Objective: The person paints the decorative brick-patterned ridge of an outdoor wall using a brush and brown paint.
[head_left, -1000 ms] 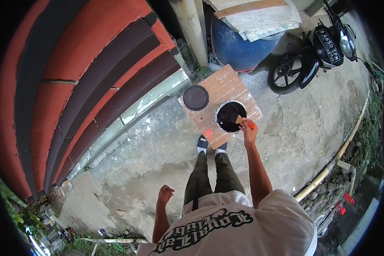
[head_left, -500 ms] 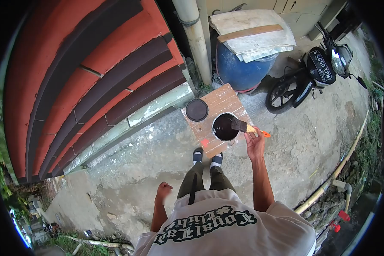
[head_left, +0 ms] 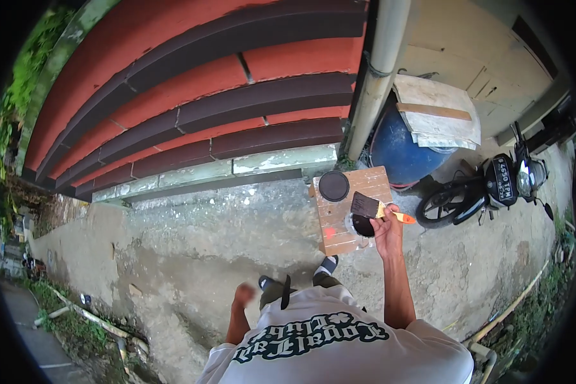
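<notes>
My right hand (head_left: 388,232) grips a paintbrush (head_left: 388,212) by its yellow and orange handle. The wide bristles are dark and point left, above the paint can (head_left: 363,226). Dark paint shows inside the can, which the brush and my hand partly cover. Beside the can, a round dark lid (head_left: 333,186) lies on a small wooden table (head_left: 377,179) marked with paint. My left hand (head_left: 244,294) hangs low by my left side, loosely curled and somewhat blurred, with nothing visible in it.
Steps with red risers and dark brown edges (head_left: 269,93) rise ahead on the left. Behind the table stand a pipe (head_left: 388,45) and a blue barrel (head_left: 400,150) topped with boards (head_left: 436,109). A parked motorcycle (head_left: 493,182) is at the right on the concrete ground (head_left: 192,237).
The brush has come up from the can's opening and now sits above it, bristles to the left. My view has turned left toward the steps, and my feet have stepped apart.
</notes>
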A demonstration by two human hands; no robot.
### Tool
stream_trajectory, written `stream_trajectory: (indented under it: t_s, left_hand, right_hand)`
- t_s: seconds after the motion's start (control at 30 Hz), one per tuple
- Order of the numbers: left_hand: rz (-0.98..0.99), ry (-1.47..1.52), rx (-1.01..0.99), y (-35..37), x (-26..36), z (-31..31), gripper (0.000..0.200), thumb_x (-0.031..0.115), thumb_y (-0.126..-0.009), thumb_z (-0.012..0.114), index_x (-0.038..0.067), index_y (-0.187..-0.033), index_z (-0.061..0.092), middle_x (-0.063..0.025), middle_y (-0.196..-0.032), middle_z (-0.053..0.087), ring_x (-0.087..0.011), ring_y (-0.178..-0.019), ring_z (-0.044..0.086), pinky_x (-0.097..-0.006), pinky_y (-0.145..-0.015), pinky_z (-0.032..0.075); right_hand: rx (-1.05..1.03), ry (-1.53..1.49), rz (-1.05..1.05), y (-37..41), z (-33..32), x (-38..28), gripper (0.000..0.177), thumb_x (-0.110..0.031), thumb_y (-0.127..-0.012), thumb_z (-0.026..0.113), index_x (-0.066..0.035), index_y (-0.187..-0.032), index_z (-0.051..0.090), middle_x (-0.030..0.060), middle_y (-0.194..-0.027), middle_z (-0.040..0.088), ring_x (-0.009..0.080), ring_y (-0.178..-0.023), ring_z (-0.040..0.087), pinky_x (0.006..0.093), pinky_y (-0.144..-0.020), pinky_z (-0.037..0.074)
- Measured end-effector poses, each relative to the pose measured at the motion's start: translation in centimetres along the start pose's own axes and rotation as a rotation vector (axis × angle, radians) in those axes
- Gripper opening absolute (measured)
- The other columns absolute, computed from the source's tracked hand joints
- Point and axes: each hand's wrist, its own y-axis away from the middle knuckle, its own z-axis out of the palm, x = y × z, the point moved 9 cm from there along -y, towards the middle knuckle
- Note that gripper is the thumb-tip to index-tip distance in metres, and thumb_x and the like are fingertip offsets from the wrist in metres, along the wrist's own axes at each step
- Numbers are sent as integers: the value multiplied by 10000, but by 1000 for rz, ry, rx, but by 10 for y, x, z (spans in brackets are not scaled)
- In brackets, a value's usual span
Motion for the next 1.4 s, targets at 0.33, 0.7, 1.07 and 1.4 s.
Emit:
stream_trajectory:
  t_s: [0.33, 0.7, 1.07, 1.4]
  left_hand:
    - [-86, 417, 214, 32, -159, -126, 76, 62, -867, 553, 23, -929, 535, -173, -867, 712, -205, -563, 617, -314, -450, 471]
    - [-371, 604, 255, 116, -347, -198, 220, 234, -982, 476, 70, -1060, 601, -103, -1008, 731, -231, -738, 666, -427, -686, 552]
    - [-284, 894, 404, 107, -365, -227, 22, 85, -910, 555, 92, -921, 537, -125, -878, 716, -196, -615, 641, -344, -511, 505]
    - [-300, 864, 446, 63, -368, -367, 82, 140, -963, 477, 108, -940, 549, -116, -901, 720, -180, -631, 642, -322, -521, 496]
  right_hand:
    - [-386, 50, 233, 67, 225, 191, 210, -67, -924, 632, -76, -1121, 560, 107, -1096, 654, 193, -924, 698, 310, -781, 646]
    - [-568, 210, 208, 158, 393, 390, 237, -60, -922, 640, -44, -1148, 570, 104, -1143, 616, 196, -1003, 670, 332, -834, 631]
    - [-652, 270, 256, 206, 511, 541, 243, -85, -925, 667, -50, -1149, 581, 97, -1138, 600, 213, -1040, 657, 360, -901, 601]
    - [-632, 295, 330, 210, 597, 731, 258, -88, -932, 650, -46, -1173, 569, 98, -1125, 618, 198, -1033, 658, 344, -912, 597]
